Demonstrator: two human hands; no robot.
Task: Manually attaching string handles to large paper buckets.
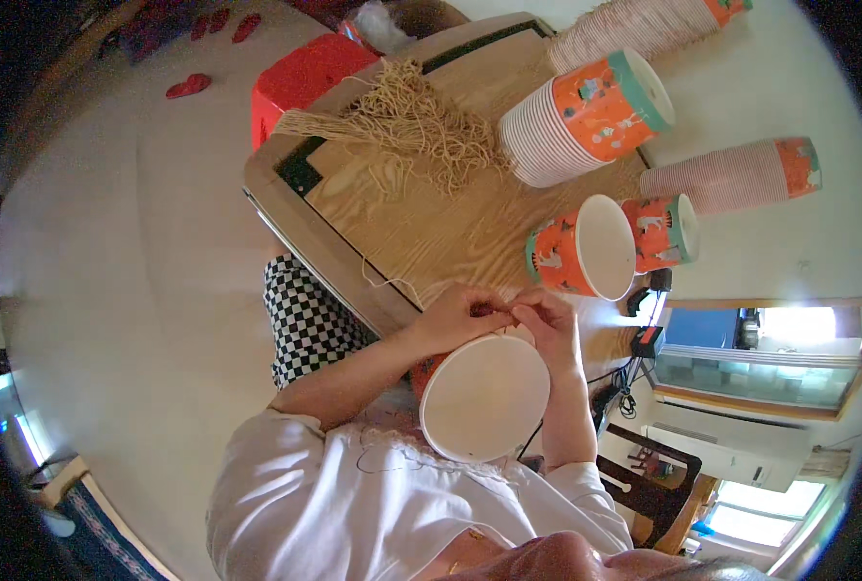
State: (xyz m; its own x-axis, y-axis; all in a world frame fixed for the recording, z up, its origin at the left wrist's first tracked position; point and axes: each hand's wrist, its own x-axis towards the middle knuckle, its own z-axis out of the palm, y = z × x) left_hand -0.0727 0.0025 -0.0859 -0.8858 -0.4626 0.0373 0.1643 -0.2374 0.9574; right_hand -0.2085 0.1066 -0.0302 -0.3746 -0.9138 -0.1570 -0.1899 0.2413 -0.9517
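A large white-lined paper bucket (485, 399), orange outside, rests against my shirt with its mouth tipped toward me. My left hand (462, 320) is closed in a pinch just beyond its far rim. A thin beige string (388, 281) runs over the table edge to that hand. My right hand (549, 324) pinches close beside it, the fingertips of both hands nearly meeting. What lies between the right fingertips is too small to make out.
On the wooden table (460, 237) lies a tangled heap of string (421, 121). An orange bucket (605, 248) lies beside another (660, 232). A nested stack of buckets (586, 118) stands behind, with more stacks (736, 174) farther right. A red stool (305, 82) is at the far left.
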